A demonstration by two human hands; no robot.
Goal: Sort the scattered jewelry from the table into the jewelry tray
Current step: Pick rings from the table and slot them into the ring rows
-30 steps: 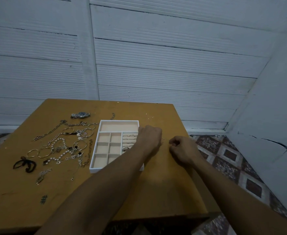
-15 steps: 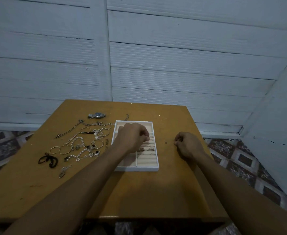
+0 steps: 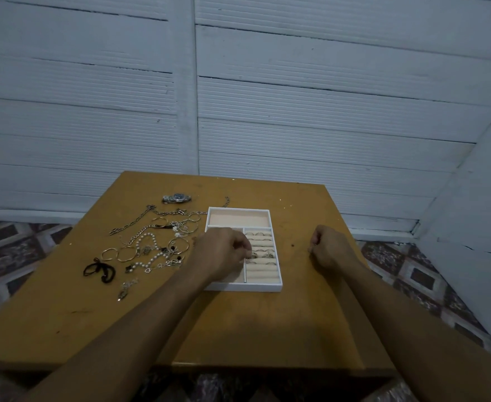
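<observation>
Few rings sat in the tray (image 3: 240,211) ring rolls; most jewelry (image 3: 151,245) lay left of it on the table (image 3: 238,329). Left hand (image 3: 224,252) was pinched over the rolls, contents unclear; right hand (image 3: 327,248) was fisted, contents hidden.

A bare orange-brown wooden table (image 3: 267,329) carries a white compartmented jewelry tray (image 3: 247,287); left of it, tangled silver chains and bangles (image 3: 151,245).

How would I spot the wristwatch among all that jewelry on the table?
Start at the white jewelry tray near the middle of the wooden table, then look left to the scattered pile of chains and bangles. The wristwatch lies at the pile's far edge, nearest the wall. It alone has a dark round dial on a silver metal band.
</observation>
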